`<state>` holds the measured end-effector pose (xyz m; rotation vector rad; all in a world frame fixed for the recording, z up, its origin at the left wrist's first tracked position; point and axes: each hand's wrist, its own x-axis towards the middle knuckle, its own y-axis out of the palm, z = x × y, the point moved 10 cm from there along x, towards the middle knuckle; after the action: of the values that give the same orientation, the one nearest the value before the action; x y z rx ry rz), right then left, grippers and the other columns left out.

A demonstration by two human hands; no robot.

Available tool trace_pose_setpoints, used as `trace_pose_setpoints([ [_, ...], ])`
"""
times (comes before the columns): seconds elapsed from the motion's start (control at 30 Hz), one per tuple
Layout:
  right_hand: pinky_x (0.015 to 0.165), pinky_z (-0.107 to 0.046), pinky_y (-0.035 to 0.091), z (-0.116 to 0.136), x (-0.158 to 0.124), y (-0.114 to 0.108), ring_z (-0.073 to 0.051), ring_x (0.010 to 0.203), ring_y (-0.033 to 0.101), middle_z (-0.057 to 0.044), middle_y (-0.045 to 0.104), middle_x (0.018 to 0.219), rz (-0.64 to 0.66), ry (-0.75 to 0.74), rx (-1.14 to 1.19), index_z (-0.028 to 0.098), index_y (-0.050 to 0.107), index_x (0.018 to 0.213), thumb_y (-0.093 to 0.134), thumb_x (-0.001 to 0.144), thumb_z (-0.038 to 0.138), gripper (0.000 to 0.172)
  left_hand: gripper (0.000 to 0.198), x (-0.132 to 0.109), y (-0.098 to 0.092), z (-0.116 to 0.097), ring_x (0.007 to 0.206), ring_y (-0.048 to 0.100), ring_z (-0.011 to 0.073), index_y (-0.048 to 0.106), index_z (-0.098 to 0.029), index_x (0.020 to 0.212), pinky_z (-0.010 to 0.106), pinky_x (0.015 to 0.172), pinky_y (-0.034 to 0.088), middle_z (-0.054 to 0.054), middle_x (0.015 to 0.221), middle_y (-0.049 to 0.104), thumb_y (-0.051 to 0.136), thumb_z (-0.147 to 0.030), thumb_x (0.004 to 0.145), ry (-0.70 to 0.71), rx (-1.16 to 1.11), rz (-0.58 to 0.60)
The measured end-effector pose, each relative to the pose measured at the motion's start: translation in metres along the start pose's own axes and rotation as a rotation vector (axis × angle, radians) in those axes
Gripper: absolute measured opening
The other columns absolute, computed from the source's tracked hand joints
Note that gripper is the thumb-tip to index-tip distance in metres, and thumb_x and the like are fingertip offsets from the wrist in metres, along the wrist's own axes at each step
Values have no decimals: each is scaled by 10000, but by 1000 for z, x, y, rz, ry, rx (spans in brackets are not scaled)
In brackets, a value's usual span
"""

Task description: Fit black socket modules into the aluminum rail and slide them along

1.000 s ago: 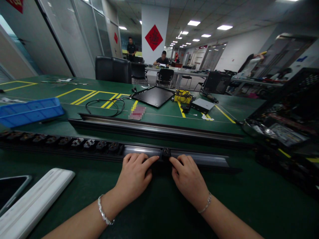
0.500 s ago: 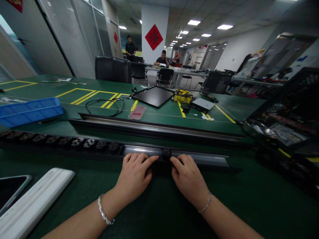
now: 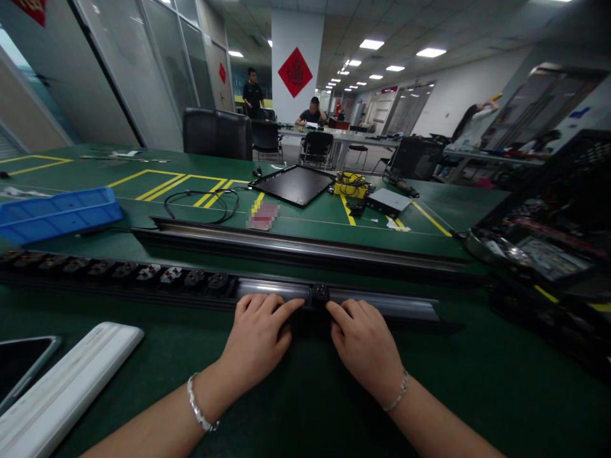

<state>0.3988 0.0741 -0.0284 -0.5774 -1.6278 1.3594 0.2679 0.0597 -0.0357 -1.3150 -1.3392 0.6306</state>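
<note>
A long black metal channel (image 3: 277, 290) lies across the table before me. Several black and grey socket modules (image 3: 170, 275) with copper-coloured contacts sit in a row along its left part. A single black socket module (image 3: 320, 292) stands apart from them in the bare stretch of the channel. My left hand (image 3: 260, 331) is closed on the near edge, index finger stretched toward the lone module's left side. My right hand (image 3: 365, 340) is closed at the same edge, its index fingertip at the module's lower right corner. Both fingertips' undersides are hidden.
Behind lies a second black channel (image 3: 296, 247). At left are a blue bin (image 3: 60, 213), a white bar (image 3: 71, 388) and a phone-like device (image 3: 23, 366). A flat black panel (image 3: 296, 184), a yellow object with cables (image 3: 351, 184) and a grey box (image 3: 389, 201) stand farther back.
My right hand has shifted very slightly to the right, with its wrist turned a little. My left hand holds its place. A standing person in the background has moved slightly.
</note>
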Motion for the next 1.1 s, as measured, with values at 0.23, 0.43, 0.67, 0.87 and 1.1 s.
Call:
trace_pose_setpoints([
  [0.23, 710, -311, 357, -2, 0, 3, -180, 781, 478, -29, 589, 859, 20, -4, -12, 234, 578, 1119, 500, 836, 157, 303, 477, -1, 1, 1, 923, 499, 208, 515, -357, 1195, 411, 856, 291, -7, 978, 593, 520, -158, 762, -10, -4, 10],
  [0.43, 717, -315, 372, -1, 0, 4, -181, 785, 483, -33, 591, 867, 2, -12, -8, 215, 573, 1130, 496, 840, 149, 307, 479, 0, 1, 1, 916, 499, 204, 521, -354, 1191, 407, 851, 290, -4, 970, 594, 526, -155, 756, -3, -4, -6],
  [0.67, 731, -318, 388, -2, 1, 4, -185, 788, 489, -41, 595, 876, 17, -12, 22, 201, 578, 1112, 501, 835, 137, 294, 477, 0, 0, 0, 917, 495, 203, 517, -348, 1193, 407, 850, 289, -5, 967, 590, 518, -151, 759, 0, -10, 1],
  [0.87, 742, -322, 398, -2, 0, 4, -188, 795, 493, -44, 593, 874, 21, -8, 36, 192, 579, 1102, 494, 836, 130, 285, 478, -1, 1, 1, 917, 496, 208, 517, -354, 1196, 411, 847, 292, -1, 969, 589, 515, -154, 761, -1, -3, 1],
  [1.1, 752, -329, 405, -2, 1, 5, -190, 791, 497, -46, 595, 863, 29, -6, 32, 186, 583, 1090, 505, 829, 129, 278, 477, 1, 1, 1, 918, 496, 208, 518, -353, 1194, 410, 846, 292, -1, 971, 592, 517, -153, 761, 2, -11, -4],
])
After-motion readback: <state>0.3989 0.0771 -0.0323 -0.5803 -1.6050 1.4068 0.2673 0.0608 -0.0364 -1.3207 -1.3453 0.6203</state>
